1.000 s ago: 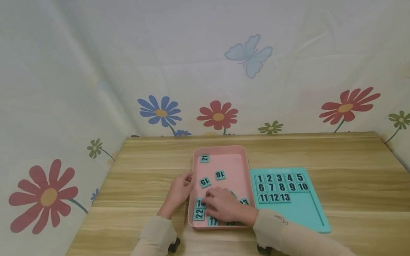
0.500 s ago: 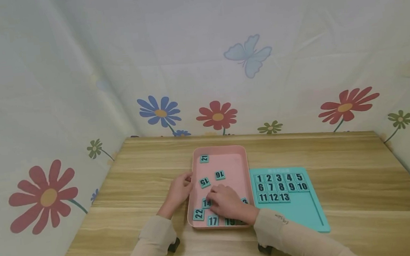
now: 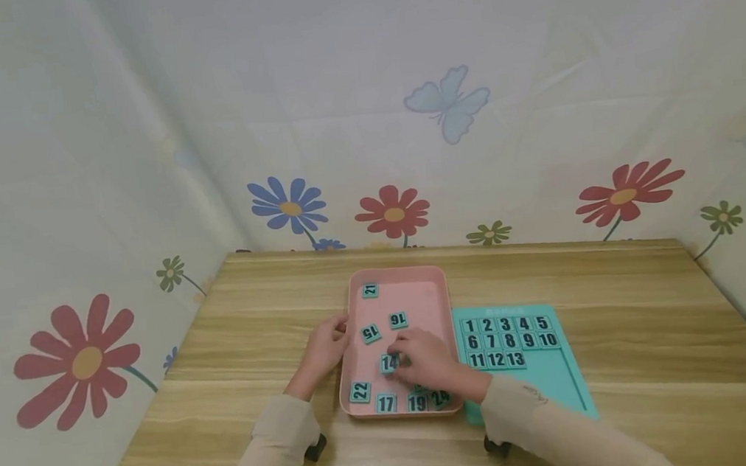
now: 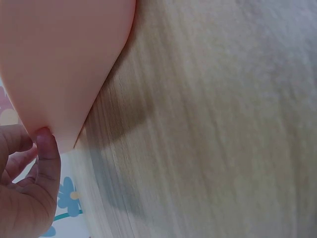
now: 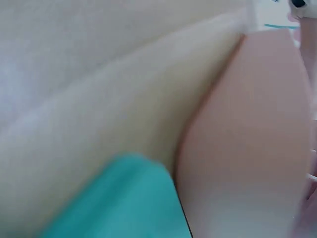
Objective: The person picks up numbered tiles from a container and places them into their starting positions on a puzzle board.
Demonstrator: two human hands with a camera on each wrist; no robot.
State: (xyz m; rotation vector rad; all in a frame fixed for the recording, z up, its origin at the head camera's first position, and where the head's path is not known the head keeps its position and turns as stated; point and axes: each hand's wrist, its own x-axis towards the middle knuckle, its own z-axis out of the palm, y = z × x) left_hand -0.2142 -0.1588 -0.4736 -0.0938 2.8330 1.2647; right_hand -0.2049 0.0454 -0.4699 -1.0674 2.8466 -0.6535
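Observation:
A pink tray (image 3: 428,298) holds several loose teal number tiles. My left hand (image 3: 325,349) grips its left rim; in the left wrist view the thumb of that hand (image 4: 29,188) presses the outer wall (image 4: 64,64). Over the tray's middle, my right hand (image 3: 429,361) pinches the number 14 tile (image 3: 389,364) between thumb and fingers. Tiles 15 (image 3: 371,334) and 16 (image 3: 398,320) lie upside down just beyond it. The right wrist view catches mainly the tray's outer wall (image 5: 242,134), with the hand cut off at the right edge.
A teal board (image 3: 553,384) lies against the tray's right side, with tiles 1 to 13 in rows. Tiles 21 (image 3: 369,291), 22 (image 3: 359,392), 17 (image 3: 386,403) and 19 (image 3: 417,403) lie in the tray. Behind the wooden table (image 3: 271,286) hangs a flowered cloth.
My right hand has moved the 14 tile rightward from beside tile 22 toward the tray's middle, and pinches it now. The left hand keeps its place on the rim.

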